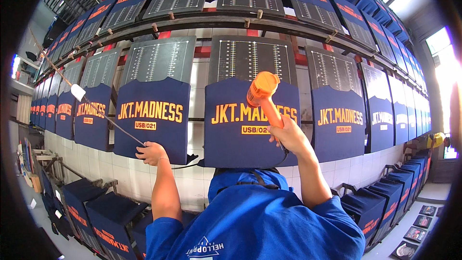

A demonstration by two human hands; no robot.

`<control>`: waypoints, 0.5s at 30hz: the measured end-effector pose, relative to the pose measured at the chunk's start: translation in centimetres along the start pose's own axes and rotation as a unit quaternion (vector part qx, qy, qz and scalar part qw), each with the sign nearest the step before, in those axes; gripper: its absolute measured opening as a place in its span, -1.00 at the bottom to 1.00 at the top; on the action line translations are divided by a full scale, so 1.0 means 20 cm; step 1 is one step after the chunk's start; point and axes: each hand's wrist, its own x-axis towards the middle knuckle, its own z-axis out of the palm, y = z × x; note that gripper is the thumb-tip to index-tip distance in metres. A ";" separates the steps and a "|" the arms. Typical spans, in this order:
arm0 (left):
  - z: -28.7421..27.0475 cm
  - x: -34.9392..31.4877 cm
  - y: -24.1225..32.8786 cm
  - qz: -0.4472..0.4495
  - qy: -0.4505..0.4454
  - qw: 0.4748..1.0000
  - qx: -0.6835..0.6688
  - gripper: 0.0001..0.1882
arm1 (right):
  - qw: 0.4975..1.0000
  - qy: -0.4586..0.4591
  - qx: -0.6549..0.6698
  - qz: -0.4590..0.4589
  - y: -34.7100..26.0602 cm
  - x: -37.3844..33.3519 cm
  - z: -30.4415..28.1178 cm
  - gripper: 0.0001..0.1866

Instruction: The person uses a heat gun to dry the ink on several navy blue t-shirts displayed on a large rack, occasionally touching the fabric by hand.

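Observation:
An orange hair dryer (264,87) is raised in front of me, my right hand (291,136) wrapped round its handle. It hangs over a navy shirt (226,147) with orange and yellow print, stretched on a dark board (252,60) marked with white measuring lines; the dryer hides part of the print. My left hand (152,153) is closed on a thin dark cord (115,126) at the lower edge of the neighbouring navy shirt (151,137). The cord climbs to the upper left through a white connector (77,92), and a loose dark stretch trails rightward below my left hand.
Long rows of boards with navy shirts curve away to both sides. A further row sits behind a metal rail (192,18) with wooden pegs. Behind me stand more shirt-covered boards (115,212). A bright doorway (442,53) is at far right; small pictures (416,233) lie lower right.

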 end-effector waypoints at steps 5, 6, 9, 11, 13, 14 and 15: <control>0.03 0.03 -0.04 0.010 0.009 1.000 -0.021 -0.42 | 0.999 -0.021 0.003 0.029 0.02 -0.08 -0.01 -0.67; 0.02 0.02 -0.04 0.012 0.004 0.999 -0.030 -0.43 | 0.999 -0.030 0.000 0.040 0.03 -0.10 -0.01 -0.67; -0.02 -0.01 -0.03 0.027 -0.007 0.998 -0.059 -0.44 | 0.997 -0.041 -0.024 0.056 0.02 -0.17 -0.02 -0.67; -0.04 -0.01 -0.07 0.051 -0.011 0.995 -0.080 -0.46 | 0.998 -0.038 -0.011 0.058 0.02 -0.20 0.00 -0.66; 0.00 0.02 -0.14 0.095 -0.001 0.990 -0.101 -0.47 | 0.998 -0.016 0.031 0.058 0.03 -0.21 0.02 -0.64; 0.02 0.03 -0.19 0.116 0.003 0.987 -0.112 -0.48 | 0.995 -0.021 0.086 0.039 0.06 -0.21 0.03 -0.63; 0.03 0.04 -0.21 0.136 0.018 0.983 -0.125 -0.48 | 0.989 -0.026 0.142 0.018 0.09 -0.20 0.04 -0.62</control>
